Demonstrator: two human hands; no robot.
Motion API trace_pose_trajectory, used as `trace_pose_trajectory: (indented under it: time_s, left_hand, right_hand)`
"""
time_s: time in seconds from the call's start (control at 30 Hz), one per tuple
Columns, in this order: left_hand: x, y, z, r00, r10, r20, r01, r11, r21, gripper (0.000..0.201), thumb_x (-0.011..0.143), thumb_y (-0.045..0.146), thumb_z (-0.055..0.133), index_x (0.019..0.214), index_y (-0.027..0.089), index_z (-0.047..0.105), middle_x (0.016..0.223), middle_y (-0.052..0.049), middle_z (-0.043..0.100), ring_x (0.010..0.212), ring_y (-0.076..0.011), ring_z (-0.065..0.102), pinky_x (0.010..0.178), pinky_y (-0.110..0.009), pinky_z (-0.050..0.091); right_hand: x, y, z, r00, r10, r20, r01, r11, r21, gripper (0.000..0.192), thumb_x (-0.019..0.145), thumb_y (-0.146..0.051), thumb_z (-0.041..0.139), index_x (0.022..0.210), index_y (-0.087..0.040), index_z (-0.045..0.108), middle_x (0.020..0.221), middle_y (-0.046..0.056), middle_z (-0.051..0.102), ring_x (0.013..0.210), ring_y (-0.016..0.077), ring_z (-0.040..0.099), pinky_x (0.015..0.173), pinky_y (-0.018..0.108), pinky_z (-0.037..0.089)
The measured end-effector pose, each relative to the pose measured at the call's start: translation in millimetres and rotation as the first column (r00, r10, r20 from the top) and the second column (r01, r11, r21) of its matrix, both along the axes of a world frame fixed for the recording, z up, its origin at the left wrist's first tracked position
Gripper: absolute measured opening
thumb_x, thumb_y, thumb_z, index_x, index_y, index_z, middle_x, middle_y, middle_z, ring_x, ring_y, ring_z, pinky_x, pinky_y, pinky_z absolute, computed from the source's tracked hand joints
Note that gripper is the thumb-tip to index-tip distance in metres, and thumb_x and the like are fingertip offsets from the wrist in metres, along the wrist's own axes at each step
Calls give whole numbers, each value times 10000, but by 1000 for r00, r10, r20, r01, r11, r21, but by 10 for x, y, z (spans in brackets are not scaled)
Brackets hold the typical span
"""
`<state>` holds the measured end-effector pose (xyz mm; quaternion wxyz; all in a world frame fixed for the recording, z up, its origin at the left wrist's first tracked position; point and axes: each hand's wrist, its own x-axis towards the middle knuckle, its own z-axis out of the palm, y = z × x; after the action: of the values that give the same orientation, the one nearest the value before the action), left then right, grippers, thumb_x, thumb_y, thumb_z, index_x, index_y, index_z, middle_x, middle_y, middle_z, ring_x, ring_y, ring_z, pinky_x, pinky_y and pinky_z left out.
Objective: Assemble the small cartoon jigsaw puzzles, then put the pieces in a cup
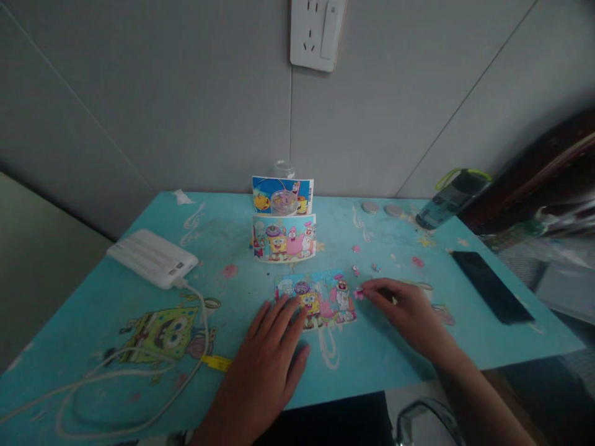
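Now your left hand [269,359] lies flat and spread on the puzzle's [318,300] left edge, while your right hand [409,313] pinches a pink piece [358,294] at its right edge; a nudge could scatter the loose pieces [365,267] behind.

1. The left hand [267,365] covers the lower left corner of the puzzle [318,298].
2. The piece [358,294] at the right hand [409,313] fingertips is too small to make out.
3. The white cable [116,396] runs off the left edge.
4. The bottle [449,201] is blurred.
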<state>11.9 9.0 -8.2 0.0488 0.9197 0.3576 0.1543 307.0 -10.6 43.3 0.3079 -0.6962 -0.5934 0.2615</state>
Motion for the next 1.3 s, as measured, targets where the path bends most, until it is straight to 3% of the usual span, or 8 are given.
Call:
trace_pose_trajectory:
  time_s: [0.1,0.23,0.5,0.7,0.9,1.3]
  left_hand:
    - [6,-4,27,1000,1,9,-1,1000,-18,522,1001,339,491,1502,221,407,1586,-62,385,1474,-281,323,1207,-544,324]
    - [13,0,63,1000,0,-7,0,999,-33,525,1000,323,489,1506,216,399,1591,-55,376,1477,-273,316,1217,-534,313]
    - [14,4,72,1000,0,-4,0,1000,-29,513,998,321,496,1493,211,416,1588,-57,381,1475,-276,317,1208,-538,330]
    - [14,8,61,1000,-8,4,8,999,-34,525,991,315,506,1497,210,411,1595,-64,370,1477,-288,312,1203,-552,329]
    - [7,-6,55,1000,-7,-2,7,1000,-27,519,992,322,505,1491,207,422,1594,-60,374,1466,-288,332,1204,-546,330]
    - [9,15,37,1000,-11,-6,11,1000,-9,537,992,312,497,1509,205,399,1601,-66,360,1479,-288,311,1200,-545,336]
  right_hand:
    - [-319,191,25,986,150,-79,-154,987,-48,198,920,-334,607,958,-227,769,857,14,754,743,171,650,688,278,490]
    - [-453,376,1,974,219,-47,-223,971,-91,183,909,-278,607,901,-211,777,774,1,727,661,146,604,632,264,455]
    - [-402,418,-104,978,197,-62,-203,971,-123,139,869,-230,648,922,-209,775,758,-7,728,657,135,618,616,246,460]
    - [-472,452,-79,983,183,1,-181,974,-139,126,867,-220,653,914,-222,770,776,-7,744,683,148,652,655,262,475]
    - [-512,429,-98,969,183,164,-184,983,-11,149,837,-181,700,961,-227,768,885,29,718,766,165,655,729,288,486]
    - [-502,362,-232,965,184,190,-198,978,60,92,884,-165,671,860,-227,734,803,2,678,727,148,604,699,278,442]
